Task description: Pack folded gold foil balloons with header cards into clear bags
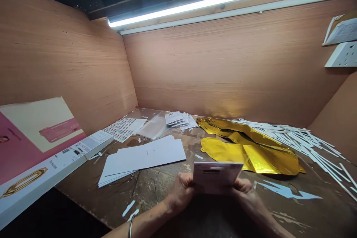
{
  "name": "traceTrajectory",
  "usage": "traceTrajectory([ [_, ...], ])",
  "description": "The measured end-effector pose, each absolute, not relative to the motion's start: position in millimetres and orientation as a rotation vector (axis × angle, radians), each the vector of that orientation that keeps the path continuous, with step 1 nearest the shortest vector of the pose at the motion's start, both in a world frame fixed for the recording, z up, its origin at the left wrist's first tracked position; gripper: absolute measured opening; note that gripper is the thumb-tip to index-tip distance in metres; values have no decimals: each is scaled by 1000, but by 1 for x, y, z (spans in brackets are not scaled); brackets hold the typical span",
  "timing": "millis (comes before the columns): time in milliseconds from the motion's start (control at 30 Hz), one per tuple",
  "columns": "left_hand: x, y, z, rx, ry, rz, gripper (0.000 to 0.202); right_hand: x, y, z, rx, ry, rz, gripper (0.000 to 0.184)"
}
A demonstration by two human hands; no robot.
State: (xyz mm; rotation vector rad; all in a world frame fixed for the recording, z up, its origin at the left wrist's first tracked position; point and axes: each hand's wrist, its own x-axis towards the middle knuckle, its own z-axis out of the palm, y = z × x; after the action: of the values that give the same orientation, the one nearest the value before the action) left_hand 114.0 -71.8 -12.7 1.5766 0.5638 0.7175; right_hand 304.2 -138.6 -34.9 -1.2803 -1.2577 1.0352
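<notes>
- Closest up: left hand and right hand, both curled rather than spread, pinching a white card at its lower corners and holding it up just above the bench. Fingertips tucked behind it, so exact grip hard to call.
- Step in hand, by the looks of it: just this one card, up off the bench between both hands. With both hands on it, any reach needs one hand freed first.
- Just below the left hand: thin metal bangle on the wrist.
- Under and around the hands: scarred wooden workbench, with white scraps by the left forearm and a pale offcut off to the right.
- Ahead and left of the hands: stack of white sheets, then a long printed box, cut off by the frame.
- Ahead and right: crumpled gold foil balloons, then loose white strips running out of frame.
- Farthest ahead: sticker sheet, clear plastic sleeves, small pile of printed cards. Print too small to read, same for the dark bar on the held card.
</notes>
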Motion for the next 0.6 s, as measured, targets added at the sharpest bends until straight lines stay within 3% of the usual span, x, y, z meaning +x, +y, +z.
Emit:
traceTrajectory([
  [133,117,-69,2,1441,468,809,28,308,-134,-41,-1330,-1334,913,17],
  [267,124,-62,14,1368,438,908,24,311,-136,-28,-1370,-1273,888,23],
  [600,123,-67,-38,1321,630,795,24,313,-132,-48,-1468,-1571,676,31],
])
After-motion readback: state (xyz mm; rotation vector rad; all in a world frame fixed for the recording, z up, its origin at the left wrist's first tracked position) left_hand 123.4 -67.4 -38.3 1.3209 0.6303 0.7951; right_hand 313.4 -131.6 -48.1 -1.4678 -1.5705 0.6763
